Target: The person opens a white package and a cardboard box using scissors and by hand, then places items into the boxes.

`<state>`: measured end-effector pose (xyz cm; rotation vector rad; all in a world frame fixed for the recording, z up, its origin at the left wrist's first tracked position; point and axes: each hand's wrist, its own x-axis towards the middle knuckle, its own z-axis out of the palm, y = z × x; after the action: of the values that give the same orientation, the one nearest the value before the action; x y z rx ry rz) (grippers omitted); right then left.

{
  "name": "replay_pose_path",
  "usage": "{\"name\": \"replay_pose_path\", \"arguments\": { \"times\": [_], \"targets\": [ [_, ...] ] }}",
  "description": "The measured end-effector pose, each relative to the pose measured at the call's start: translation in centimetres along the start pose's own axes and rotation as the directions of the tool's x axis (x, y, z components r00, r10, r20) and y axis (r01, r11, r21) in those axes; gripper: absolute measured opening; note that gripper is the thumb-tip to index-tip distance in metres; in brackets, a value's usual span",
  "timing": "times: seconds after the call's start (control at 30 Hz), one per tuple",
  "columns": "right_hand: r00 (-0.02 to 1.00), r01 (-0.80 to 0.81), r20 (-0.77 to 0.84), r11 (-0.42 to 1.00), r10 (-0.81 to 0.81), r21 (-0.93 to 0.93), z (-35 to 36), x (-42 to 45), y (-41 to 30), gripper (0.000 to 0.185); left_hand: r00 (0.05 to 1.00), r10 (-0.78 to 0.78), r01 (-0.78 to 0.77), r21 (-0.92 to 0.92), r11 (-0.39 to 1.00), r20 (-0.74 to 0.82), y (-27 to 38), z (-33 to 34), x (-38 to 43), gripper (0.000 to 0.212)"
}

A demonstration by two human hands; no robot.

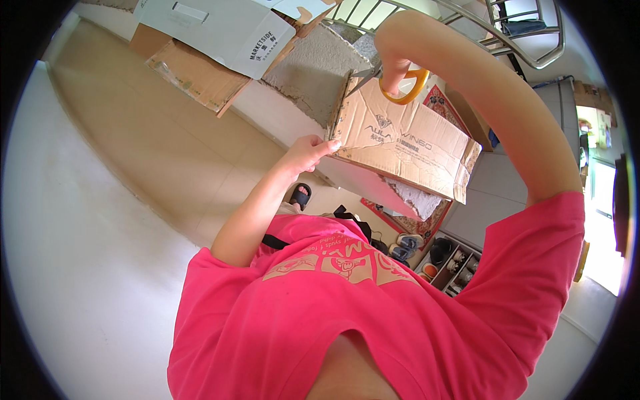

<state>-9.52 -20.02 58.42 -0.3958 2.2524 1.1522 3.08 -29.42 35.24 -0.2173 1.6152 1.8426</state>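
A flattened-looking brown cardboard box [405,140], printed with a logo and writing, lies on a rough concrete ledge. My left hand [312,152] pinches its near left corner between thumb and fingers. My right hand [397,75] holds a pair of scissors [411,90] by the orange handles, at the box's far left part. The scissors' metal blades are spread apart and point left, over the box's left edge. Whether they touch the cardboard I cannot tell.
A white printed carton [225,35] and a brown cardboard piece [200,75] stand on the ledge at the upper left. Metal railings [500,30] rise at the upper right. Below the ledge are a patterned red rug [435,225], slippers [410,242] and a shoe rack [445,270].
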Motion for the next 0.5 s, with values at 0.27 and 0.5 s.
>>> {"name": "replay_pose_path", "arguments": {
  "times": [0.27,0.5],
  "targets": [
    [0.998,0.054,-0.024,0.998,-0.054,0.014,-0.2,-0.2,0.1,0.041,1.000,0.008,-0.008,0.008,1.000,-0.010,-0.2,-0.2,0.2,0.042],
    [0.948,0.298,0.126,0.954,-0.293,-0.031,-0.3,2.6,1.2,0.044,1.000,-0.002,0.003,0.038,0.999,-0.015,-0.2,-0.1,0.4,0.042]
  ]
}}
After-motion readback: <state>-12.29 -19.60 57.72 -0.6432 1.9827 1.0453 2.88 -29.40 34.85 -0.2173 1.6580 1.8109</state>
